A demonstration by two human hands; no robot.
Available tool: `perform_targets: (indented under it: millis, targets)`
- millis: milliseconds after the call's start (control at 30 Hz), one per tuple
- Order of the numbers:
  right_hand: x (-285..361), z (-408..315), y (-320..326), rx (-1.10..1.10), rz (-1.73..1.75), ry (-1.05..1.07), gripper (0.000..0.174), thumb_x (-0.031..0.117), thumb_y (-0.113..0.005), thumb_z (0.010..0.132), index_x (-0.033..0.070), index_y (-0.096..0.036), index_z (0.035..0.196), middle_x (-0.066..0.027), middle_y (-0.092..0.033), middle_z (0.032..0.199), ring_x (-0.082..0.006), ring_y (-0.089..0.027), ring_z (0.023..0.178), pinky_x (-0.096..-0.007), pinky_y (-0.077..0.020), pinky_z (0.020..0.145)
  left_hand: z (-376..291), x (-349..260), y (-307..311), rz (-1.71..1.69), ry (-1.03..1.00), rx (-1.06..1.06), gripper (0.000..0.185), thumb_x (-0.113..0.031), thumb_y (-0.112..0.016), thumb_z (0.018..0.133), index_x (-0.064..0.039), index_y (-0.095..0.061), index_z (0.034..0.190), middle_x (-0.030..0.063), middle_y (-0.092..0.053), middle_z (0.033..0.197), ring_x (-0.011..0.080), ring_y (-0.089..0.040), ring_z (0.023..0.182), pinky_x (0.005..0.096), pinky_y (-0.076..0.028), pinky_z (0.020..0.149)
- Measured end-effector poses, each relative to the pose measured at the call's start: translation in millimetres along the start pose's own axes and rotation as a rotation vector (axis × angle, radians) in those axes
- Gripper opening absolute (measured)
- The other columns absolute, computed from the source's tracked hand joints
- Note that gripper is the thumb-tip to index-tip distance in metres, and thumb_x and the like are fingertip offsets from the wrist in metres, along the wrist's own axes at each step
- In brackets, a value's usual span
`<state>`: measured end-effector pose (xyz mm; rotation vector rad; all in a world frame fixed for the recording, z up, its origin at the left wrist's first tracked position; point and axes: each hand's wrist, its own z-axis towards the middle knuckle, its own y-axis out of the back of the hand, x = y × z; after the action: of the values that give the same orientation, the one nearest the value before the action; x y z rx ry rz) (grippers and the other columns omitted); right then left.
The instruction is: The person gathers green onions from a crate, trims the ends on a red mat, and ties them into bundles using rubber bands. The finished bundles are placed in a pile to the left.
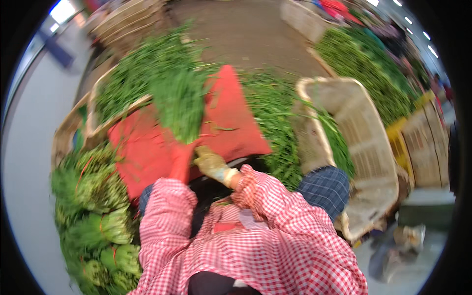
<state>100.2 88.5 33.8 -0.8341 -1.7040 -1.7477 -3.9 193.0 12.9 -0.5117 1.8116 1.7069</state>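
Note:
A loose bunch of long green stalks (180,107) lies over a red cloth-covered surface (239,121) in front of me, its upper part blurred. My left hand (181,153), in a red glove, is at the lower end of the bunch and seems closed on it, though blur hides the fingers. Just right of it, my right hand (211,162) wears a dirty yellowish glove; its fingertips are close to the red glove and the stalk ends, and whether they grip anything is unclear.
Tied green bundles (110,225) are piled at left. A crate heaped with greens (99,121) stands beyond the red surface. Loose greens (276,121) lie at right beside a pale plastic crate (365,136) holding some stalks. Stacked crates (129,22) stand at the upper left.

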Motion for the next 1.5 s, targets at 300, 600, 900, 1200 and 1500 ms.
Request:
perform_targets:
  millis: [300, 600, 900, 1200, 1500]
  targets:
    - [-61.4, -135.9, 350.8, -0.315, 0.413, 0.257, 0.038, 0.015, -0.061, 0.083, 0.007, -0.056, 0.120, -0.0110, -0.057, 0.123, -0.0180, -0.057, 0.105, -0.0297, -0.0466, 0.090, -10.6, -14.5, 11.0, 0.405, 0.024, -0.167, 0.130, -0.049, -0.085, 0.047, -0.003, -0.012, 0.145, 0.0372, -0.028, 0.136, 0.0484, -0.028, 0.128, 0.0466, -0.029, 0.105]
    - [-210.9, -114.2, 336.1, -0.563, 0.170, 0.030, 0.047, 0.000, -0.069, 0.074, 0.011, -0.060, 0.119, -0.0049, -0.058, 0.116, -0.0125, -0.054, 0.095, -0.0232, -0.0475, 0.078, -5.4, -24.2, 39.6, 0.315, 0.024, -0.030, 0.128, -0.049, -0.082, 0.057, -0.006, -0.002, 0.146, 0.0331, -0.023, 0.142, 0.0479, -0.017, 0.134, 0.0485, -0.024, 0.108]
    - [-78.5, -93.1, 408.4, -0.449, 0.772, 0.234, 0.010, 0.015, -0.069, 0.083, 0.005, -0.067, 0.083, 0.0048, -0.059, 0.070, -0.0023, -0.051, 0.062, -0.0175, -0.0402, 0.056, -49.9, -245.1, 31.1, -0.333, -0.729, -0.115, 0.060, -0.031, -0.064, 0.086, 0.000, -0.042, 0.133, 0.0156, -0.046, 0.133, 0.0281, -0.040, 0.125, 0.0376, -0.028, 0.107]
    - [-5.4, -56.7, 277.4, -0.219, 1.043, -0.023, 0.015, 0.022, -0.068, 0.084, 0.008, -0.066, 0.091, 0.0057, -0.061, 0.076, -0.0009, -0.050, 0.061, -0.0151, -0.0396, 0.057, -101.9, -245.1, 3.0, -1.031, -0.324, 0.591, 0.041, -0.027, -0.060, 0.091, -0.004, -0.052, 0.124, 0.0032, -0.058, 0.109, 0.0121, -0.052, 0.101, 0.0273, -0.041, 0.088]
    - [-1.9, -43.7, 234.6, -0.053, 1.061, -0.105, 0.035, 0.032, -0.061, 0.087, 0.004, -0.061, 0.108, -0.0030, -0.065, 0.091, -0.0056, -0.054, 0.066, -0.0180, -0.0417, 0.058, -130.3, -148.8, 12.3, -1.249, 0.110, 0.766, 0.037, -0.037, -0.055, 0.092, -0.006, -0.053, 0.111, 0.0043, -0.065, 0.087, 0.0107, -0.059, 0.068, 0.0238, -0.046, 0.060]
